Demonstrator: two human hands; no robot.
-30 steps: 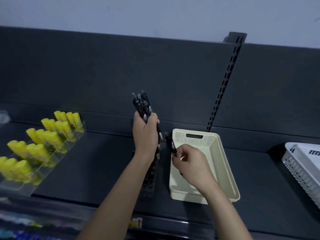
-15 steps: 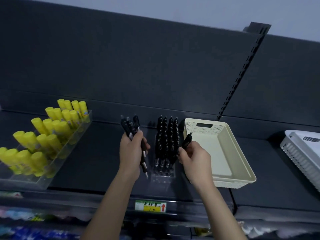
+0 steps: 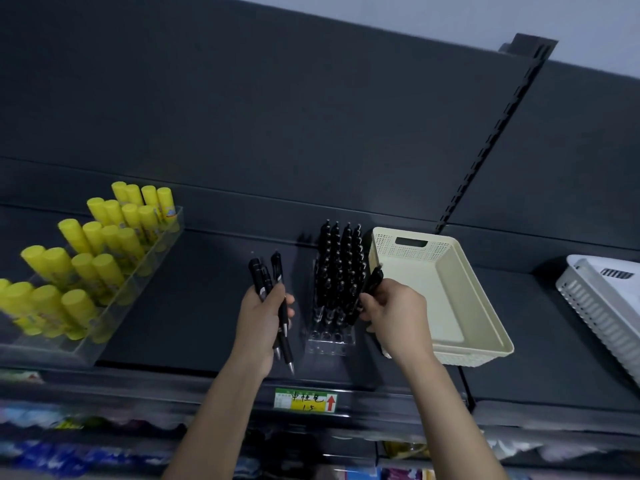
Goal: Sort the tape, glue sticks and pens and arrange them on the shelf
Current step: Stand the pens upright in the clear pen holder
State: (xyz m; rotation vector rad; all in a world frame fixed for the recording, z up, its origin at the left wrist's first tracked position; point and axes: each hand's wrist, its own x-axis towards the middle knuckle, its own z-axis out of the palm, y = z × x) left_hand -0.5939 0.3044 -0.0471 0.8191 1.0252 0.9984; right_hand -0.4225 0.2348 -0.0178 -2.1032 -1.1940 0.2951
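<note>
Gripping a bundle of pens [image 3: 268,282], your left hand [image 3: 263,317] hangs left of the pen rack [image 3: 337,271] on the shelf [image 3: 194,306]; your right hand [image 3: 394,313] pinches one pen [image 3: 374,279] between rack and cream basket [image 3: 485,306]. Far left stand glue sticks [image 3: 86,251]. Your left hand sits lower than a second ago.
</note>
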